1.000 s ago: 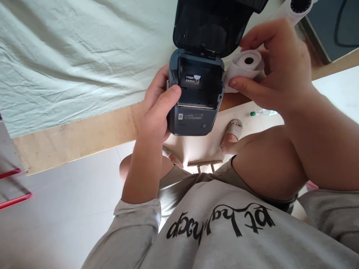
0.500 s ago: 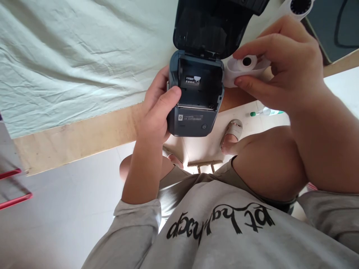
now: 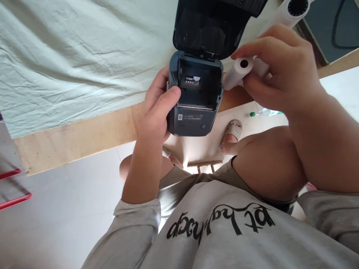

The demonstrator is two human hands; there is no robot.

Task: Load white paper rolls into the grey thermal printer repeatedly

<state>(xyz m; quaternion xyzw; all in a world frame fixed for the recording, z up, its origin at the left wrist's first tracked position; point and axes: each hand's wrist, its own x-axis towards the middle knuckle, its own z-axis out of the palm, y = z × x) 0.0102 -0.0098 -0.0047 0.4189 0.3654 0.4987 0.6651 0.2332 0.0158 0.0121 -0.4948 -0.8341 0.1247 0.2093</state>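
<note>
Left hand (image 3: 157, 112) grips the printer (image 3: 196, 93) at the surface (image 3: 78, 138) edge, lid (image 3: 210, 26) open. Right hand (image 3: 280, 71), at the printer's 3 o'clock, pinches a paper roll (image 3: 238, 71). Another roll (image 3: 291, 11) lies at 1 o'clock.

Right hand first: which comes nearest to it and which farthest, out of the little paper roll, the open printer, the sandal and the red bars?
1. Small paper roll: held in the right hand.
2. Label printer: just left of the roll, lid open, gripped by the left hand.
3. Sandal: on the floor below the table edge.
4. Red bars: far left edge of the view.
</note>
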